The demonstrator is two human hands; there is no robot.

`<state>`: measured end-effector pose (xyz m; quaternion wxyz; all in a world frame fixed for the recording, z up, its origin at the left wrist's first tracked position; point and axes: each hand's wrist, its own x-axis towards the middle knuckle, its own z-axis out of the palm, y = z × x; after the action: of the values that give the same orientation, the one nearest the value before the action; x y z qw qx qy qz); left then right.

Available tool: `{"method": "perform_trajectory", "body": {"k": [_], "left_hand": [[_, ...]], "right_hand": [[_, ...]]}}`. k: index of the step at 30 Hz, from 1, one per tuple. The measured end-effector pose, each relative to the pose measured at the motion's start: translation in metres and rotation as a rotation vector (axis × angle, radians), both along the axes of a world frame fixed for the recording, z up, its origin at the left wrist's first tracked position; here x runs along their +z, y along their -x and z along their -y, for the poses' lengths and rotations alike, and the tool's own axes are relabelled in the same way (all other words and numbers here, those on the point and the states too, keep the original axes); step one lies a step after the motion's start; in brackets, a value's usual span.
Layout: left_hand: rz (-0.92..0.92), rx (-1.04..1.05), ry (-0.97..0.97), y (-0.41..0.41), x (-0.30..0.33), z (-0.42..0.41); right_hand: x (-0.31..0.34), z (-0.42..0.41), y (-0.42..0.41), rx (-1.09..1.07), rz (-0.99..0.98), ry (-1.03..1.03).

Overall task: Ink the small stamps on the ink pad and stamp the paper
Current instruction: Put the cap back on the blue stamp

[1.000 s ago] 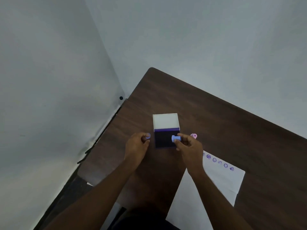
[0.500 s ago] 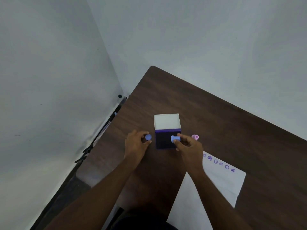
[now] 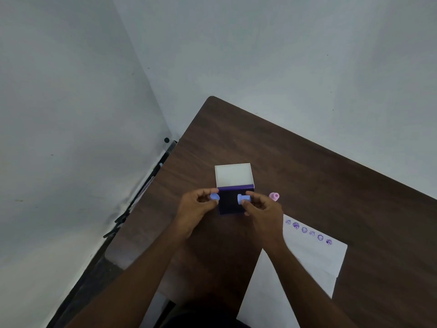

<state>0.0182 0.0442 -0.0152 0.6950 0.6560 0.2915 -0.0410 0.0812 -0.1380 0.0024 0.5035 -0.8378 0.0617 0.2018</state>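
Observation:
The open ink pad (image 3: pixel 230 204) lies on the dark wooden table (image 3: pixel 307 176), its white lid (image 3: pixel 233 175) folded back. My right hand (image 3: pixel 262 211) pinches a small blue stamp (image 3: pixel 243 199) sideways over the pad. My left hand (image 3: pixel 196 209) holds a small blue cap (image 3: pixel 214 197) just left of the pad. A pink stamp (image 3: pixel 274 196) stands on the table to the right of the pad. The white paper (image 3: pixel 307 263) lies at the lower right, with a row of several purple prints (image 3: pixel 308 232) along its top edge.
Grey walls meet in a corner behind the table. A dark gap with black cables (image 3: pixel 132 209) runs along the table's left edge. The paper's near end reaches past the bottom of the view.
Both hands stay by the pad. The blue cap in my left hand now sits slightly further from the stamp; the view has shifted a little.

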Motion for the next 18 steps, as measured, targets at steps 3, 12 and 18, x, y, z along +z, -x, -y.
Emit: {"method": "perform_trajectory", "body": {"k": [3, 12, 18], "left_hand": [[-0.026, -0.060, 0.067, 0.000, 0.007, -0.002], [-0.019, -0.095, 0.313, -0.004, 0.015, -0.001], [-0.041, -0.399, -0.193, -0.008, 0.014, 0.001]], "right_hand": [[0.002, -0.004, 0.002, 0.016, -0.023, -0.015], [0.012, -0.010, 0.008, -0.010, -0.033, -0.093], [0.013, -0.010, 0.008, -0.005, -0.047, -0.081]]}}
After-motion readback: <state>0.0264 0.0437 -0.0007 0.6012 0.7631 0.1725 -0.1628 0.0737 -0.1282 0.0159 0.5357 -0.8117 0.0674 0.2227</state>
